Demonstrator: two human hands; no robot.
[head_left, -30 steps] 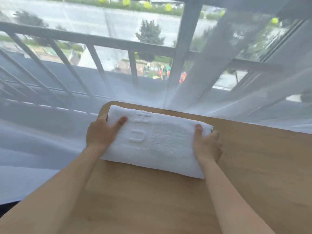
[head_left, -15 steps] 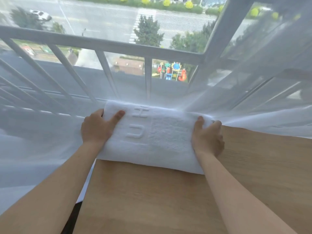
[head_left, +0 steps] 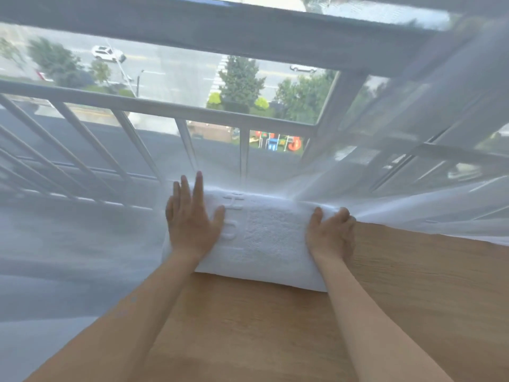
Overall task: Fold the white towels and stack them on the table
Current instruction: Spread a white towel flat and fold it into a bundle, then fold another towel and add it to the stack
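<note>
Step in hand: you were setting 1 folded white towel (head_left: 270,238) at the far edge of the wooden table (head_left: 413,285), its back edge touching the sheer curtain (head_left: 413,188).
Left hand (head_left: 192,224): lay flat, fingers spread, on the towel's left end.
Right hand (head_left: 332,234): was cupped over the right end, thumb on top; whether the fingers pinched the edge, you could not tell.
Doing it well: you needed even pressure at both ends, the layers kept square, and the curtain kept from tucking under.
Count: 1 towel, 1 table, 2 hands; no stack was visible yet.
</note>
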